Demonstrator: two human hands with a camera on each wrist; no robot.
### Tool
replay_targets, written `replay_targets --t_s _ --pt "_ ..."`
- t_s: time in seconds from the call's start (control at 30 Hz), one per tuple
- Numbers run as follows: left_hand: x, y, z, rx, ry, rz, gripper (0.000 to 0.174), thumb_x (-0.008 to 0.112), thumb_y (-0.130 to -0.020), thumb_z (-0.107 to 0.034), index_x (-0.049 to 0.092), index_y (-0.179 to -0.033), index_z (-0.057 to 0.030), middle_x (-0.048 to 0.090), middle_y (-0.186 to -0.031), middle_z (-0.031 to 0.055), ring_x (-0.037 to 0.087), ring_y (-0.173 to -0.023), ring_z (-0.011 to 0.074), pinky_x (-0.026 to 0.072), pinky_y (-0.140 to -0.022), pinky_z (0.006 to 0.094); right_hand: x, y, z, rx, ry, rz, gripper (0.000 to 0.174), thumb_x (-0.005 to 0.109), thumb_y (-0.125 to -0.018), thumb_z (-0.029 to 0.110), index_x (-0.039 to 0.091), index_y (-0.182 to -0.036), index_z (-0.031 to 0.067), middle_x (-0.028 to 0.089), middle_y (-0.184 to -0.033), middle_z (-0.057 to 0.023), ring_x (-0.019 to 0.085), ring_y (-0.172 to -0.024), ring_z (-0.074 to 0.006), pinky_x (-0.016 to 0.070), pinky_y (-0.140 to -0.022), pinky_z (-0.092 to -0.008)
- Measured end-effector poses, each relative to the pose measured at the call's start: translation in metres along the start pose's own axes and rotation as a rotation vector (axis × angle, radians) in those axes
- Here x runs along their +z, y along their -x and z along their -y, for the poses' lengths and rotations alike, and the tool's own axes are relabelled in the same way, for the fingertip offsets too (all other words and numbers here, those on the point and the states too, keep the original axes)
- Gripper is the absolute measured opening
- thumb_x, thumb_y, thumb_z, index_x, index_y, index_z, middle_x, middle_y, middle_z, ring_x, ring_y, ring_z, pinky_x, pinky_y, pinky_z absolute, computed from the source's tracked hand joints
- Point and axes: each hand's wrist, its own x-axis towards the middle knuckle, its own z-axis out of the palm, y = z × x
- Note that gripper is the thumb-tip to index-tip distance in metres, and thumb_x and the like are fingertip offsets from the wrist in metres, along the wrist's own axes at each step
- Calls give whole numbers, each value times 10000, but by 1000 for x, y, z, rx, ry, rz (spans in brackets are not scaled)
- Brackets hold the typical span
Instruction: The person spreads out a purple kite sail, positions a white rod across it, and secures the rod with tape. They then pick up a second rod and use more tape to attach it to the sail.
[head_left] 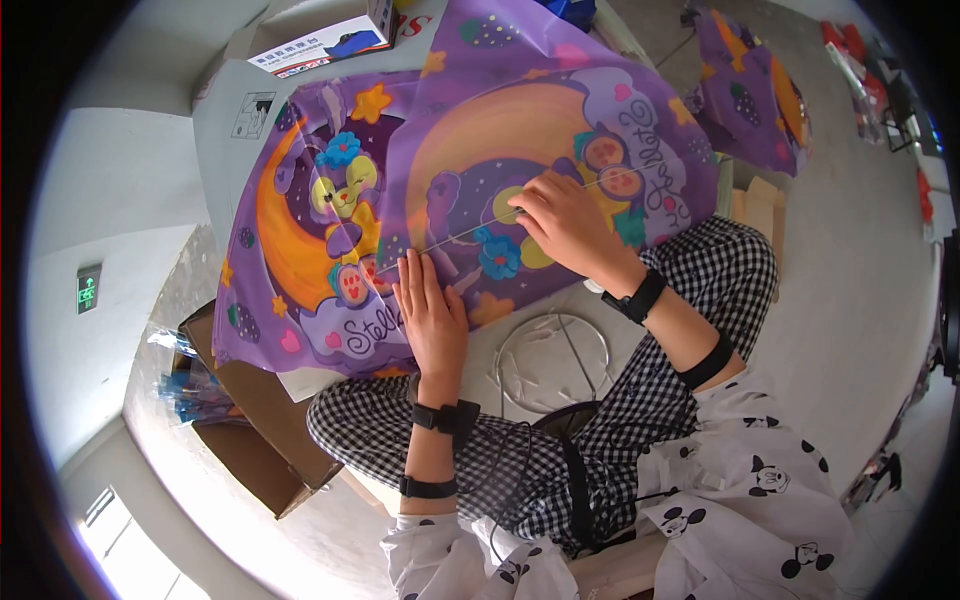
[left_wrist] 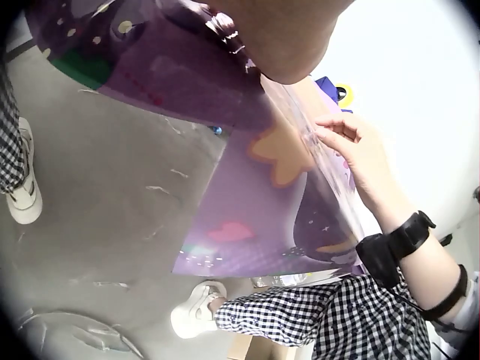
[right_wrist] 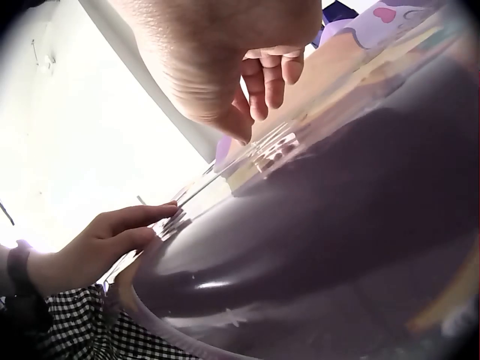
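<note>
A glossy purple sheet (head_left: 480,110), printed with a bear, an orange moon and stars, spreads in front of the person. A thin pale line (head_left: 455,236) crosses it at a slant. The left hand (head_left: 432,315) lies on the sheet at the line's lower left end, fingers extended and together. Up the line to the right, the right hand (head_left: 572,228) bends its fingers and pinches the line between thumb and fingertip. In the right wrist view, the thumb and fingertip of the right hand (right_wrist: 232,67) meet on the line; the left hand (right_wrist: 94,244) touches it lower down.
Behind the sheet stands a tape dispenser box (head_left: 320,45). An open cardboard box (head_left: 250,430) is at the left, and another purple printed piece (head_left: 750,100) at the upper right. A white wire ring (head_left: 553,405) lies on the floor between the person's checked trouser legs.
</note>
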Motion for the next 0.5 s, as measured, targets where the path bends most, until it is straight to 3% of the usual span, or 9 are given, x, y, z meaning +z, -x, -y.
replay_targets --t_s 0.3,0.4,0.43,0.5 --pt "-16 -5 -9 -13 -21 38 531 562 -898 -99 445 -1403 15 356 -1535 192 306 -1445 360 265 -1164 522 -28 17 1 87 -16 -1 278 680 -845 90 565 -1097 68 595 -1022 -80 582 -981 -276 471 -855 -396" --pt "-36 -13 -22 -6 5 53 512 590 -878 -99 482 -1364 20 358 -1533 192 318 -1436 362 278 -1160 511 -54 16 0 222 -171 -11 276 677 -857 87 569 -1110 69 603 -1061 -93 587 -976 -283 473 -861 -395" --pt "-44 -15 -28 -14 52 72 498 600 -871 -97 500 -1345 20 362 -1530 194 325 -1432 364 287 -1156 503 -66 13 -4 216 -212 -56 323 698 -869 106 591 -1172 69 629 -1080 -69 601 -929 -199 463 -819 -335" --pt "-68 -23 -44 -63 204 105 425 642 -859 -93 574 -1264 13 409 -1499 200 401 -1380 375 353 -1115 465 -99 -2 -9 322 -376 -78 280 678 -893 126 605 -1156 63 643 -1091 -57 609 -918 -161 463 -798 -302"
